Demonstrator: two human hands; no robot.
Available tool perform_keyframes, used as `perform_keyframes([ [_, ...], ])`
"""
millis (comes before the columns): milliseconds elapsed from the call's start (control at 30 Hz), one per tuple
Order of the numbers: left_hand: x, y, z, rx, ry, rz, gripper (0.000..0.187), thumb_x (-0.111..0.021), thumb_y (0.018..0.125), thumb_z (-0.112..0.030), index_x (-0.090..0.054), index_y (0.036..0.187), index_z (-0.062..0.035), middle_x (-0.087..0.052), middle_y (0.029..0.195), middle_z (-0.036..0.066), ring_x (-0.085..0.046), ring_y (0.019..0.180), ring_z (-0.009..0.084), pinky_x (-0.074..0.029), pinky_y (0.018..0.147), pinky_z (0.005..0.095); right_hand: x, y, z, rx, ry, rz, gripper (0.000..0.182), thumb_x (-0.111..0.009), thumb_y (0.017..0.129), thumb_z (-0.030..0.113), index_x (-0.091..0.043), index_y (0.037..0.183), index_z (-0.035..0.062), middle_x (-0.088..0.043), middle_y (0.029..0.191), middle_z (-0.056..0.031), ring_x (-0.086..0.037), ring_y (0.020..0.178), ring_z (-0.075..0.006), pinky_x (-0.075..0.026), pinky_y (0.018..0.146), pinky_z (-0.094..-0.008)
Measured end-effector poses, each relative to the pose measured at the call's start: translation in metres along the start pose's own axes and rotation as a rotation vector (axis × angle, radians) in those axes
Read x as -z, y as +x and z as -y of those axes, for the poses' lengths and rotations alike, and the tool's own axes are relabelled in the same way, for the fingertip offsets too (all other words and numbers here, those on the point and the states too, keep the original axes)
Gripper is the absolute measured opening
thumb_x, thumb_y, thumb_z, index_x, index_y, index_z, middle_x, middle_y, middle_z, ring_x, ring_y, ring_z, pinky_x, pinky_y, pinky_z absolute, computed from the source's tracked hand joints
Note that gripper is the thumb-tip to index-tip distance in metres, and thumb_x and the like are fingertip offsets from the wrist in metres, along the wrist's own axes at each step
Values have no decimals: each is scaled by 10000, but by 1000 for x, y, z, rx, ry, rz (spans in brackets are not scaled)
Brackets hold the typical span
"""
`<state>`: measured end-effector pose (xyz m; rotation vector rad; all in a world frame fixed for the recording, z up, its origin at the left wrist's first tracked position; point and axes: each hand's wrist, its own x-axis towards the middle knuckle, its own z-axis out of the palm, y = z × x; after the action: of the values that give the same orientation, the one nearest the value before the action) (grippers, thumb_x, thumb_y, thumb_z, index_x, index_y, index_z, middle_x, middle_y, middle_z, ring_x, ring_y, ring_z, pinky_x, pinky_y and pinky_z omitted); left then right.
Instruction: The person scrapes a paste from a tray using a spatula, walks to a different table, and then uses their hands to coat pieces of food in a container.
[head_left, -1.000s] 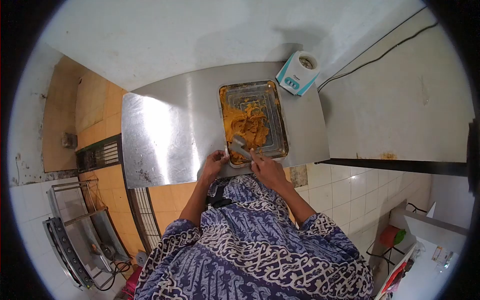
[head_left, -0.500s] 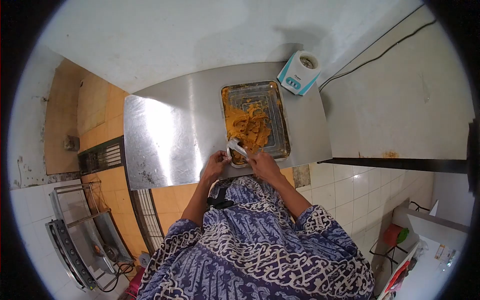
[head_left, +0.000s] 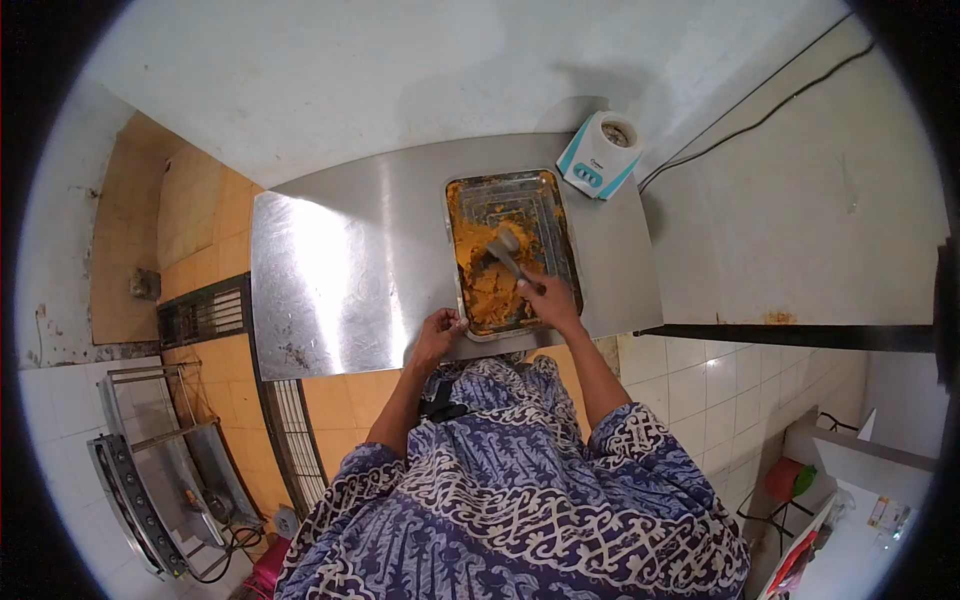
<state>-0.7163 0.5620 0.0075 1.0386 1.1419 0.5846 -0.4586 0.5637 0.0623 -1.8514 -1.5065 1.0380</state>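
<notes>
A rectangular metal baking tray (head_left: 571,262) lies on the steel table, its inside smeared with an orange-brown paste (head_left: 490,296). The paste is thickest in the near and middle parts, while the dark tray bottom shows through at the far end and right. My right hand (head_left: 553,298) is closed round the handle of a grey metal serving spoon (head_left: 506,252); the spoon's head is over the paste, left of the tray's middle. My left hand (head_left: 440,328) pinches the tray's rim at the near left corner.
Behind the tray's far right corner stands a white and turquoise blender base (head_left: 601,158), its cable running up the wall. The steel table (head_left: 330,270) meets the wall at the back. A metal rack and a gas stove part (head_left: 140,510) stand on the floor at left.
My right hand has moved away from the near left corner, up and to the right, carrying the spoon over the paste. The left hand has stayed at the tray's corner.
</notes>
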Motion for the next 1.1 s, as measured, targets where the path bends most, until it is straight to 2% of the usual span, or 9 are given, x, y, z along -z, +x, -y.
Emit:
perform_keyframes([
  [67,1,1,5,12,-2,-13,175,-680,899,-214,-592,916,-63,-608,802,-6,-512,735,80,-412,689,235,15,8,5,-225,109,76,455,-483,1000,359,-539,1329,49,-617,682,-69,-501,543,-144,-444,504,-361],
  [167,1,8,14,32,-43,-13,152,-681,896,-185,-595,909,-60,-607,794,-8,-515,729,79,-413,683,233,25,10,0,-393,370,-2,506,-465,1000,397,-469,1381,66,-622,776,-79,-480,517,-144,-451,494,-351],
  [367,3,13,26,-48,-110,1,152,-696,876,-156,-595,895,-44,-599,750,-17,-521,707,71,-421,684,224,21,14,-18,-417,365,-32,546,-426,1009,421,-381,1436,84,-597,820,-74,-496,531,-136,-434,462,-344],
  [567,5,10,18,2,-109,16,149,-687,881,-158,-597,882,-39,-630,781,5,-547,729,92,-434,696,250,29,19,-16,-505,755,-1,540,-421,1023,354,-278,1474,94,-446,709,-39,-332,482,-114,-330,425,-300],
  [667,4,12,21,-21,-96,-2,154,-690,877,-162,-602,888,-36,-630,783,5,-543,730,92,-433,687,252,35,20,-16,-578,1126,14,462,-413,1033,312,-337,1425,79,-356,686,-10,-256,504,-95,-266,428,-270],
  [767,1,-2,-8,26,-10,-7,162,-690,877,-168,-604,895,-33,-627,788,6,-540,734,89,-432,684,248,39,25,-48,-519,1299,110,390,-366,1047,295,-392,1367,74,-350,677,5,-248,491,-86,-243,423,-257],
  [867,-2,-3,-8,50,-77,-22,163,-689,877,-170,-605,898,-32,-621,792,7,-537,743,87,-431,684,246,48,11,-28,-482,1374,128,379,-314,1059,285,-394,1369,83,-357,673,9,-250,480,-85,-241,417,-249],
  [967,0,0,0,0,-91,-26,155,-684,883,-168,-604,894,-36,-617,783,4,-538,735,87,-431,678,247,53,6,-5,-393,1041,33,410,-306,1057,319,-399,1367,67,-421,685,-17,-319,472,-97,-285,416,-279],
  [1100,-5,2,-2,51,-143,-36,132,-677,887,-149,-601,886,-42,-609,769,-5,-529,712,86,-423,669,238,45,9,11,-236,-34,-40,413,-362,1035,229,-368,1402,40,-580,788,-141,-530,540,-211,-445,489,-390],
])
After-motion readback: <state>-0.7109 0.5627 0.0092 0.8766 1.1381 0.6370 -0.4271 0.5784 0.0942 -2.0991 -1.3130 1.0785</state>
